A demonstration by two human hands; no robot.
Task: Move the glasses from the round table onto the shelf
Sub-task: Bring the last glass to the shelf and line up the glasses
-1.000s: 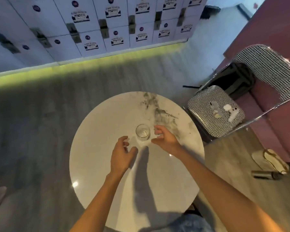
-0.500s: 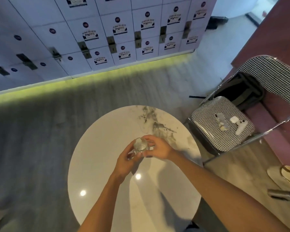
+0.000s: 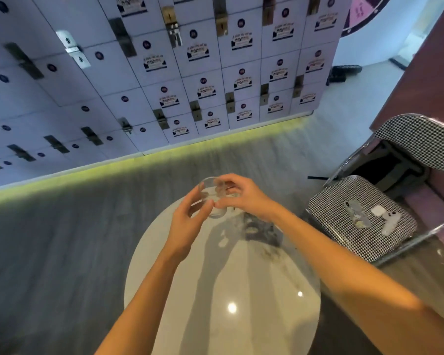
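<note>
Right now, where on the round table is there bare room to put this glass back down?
The round table shows nothing standing on it: the whole near half, between the forearms and out to the right rim, is bare. The far end is crowded, since the left hand and right hand hold the glass above it. The chair seat carries a phone and small white items.

Both hands (image 3: pixel 215 208) raised, fingers curled.
</note>
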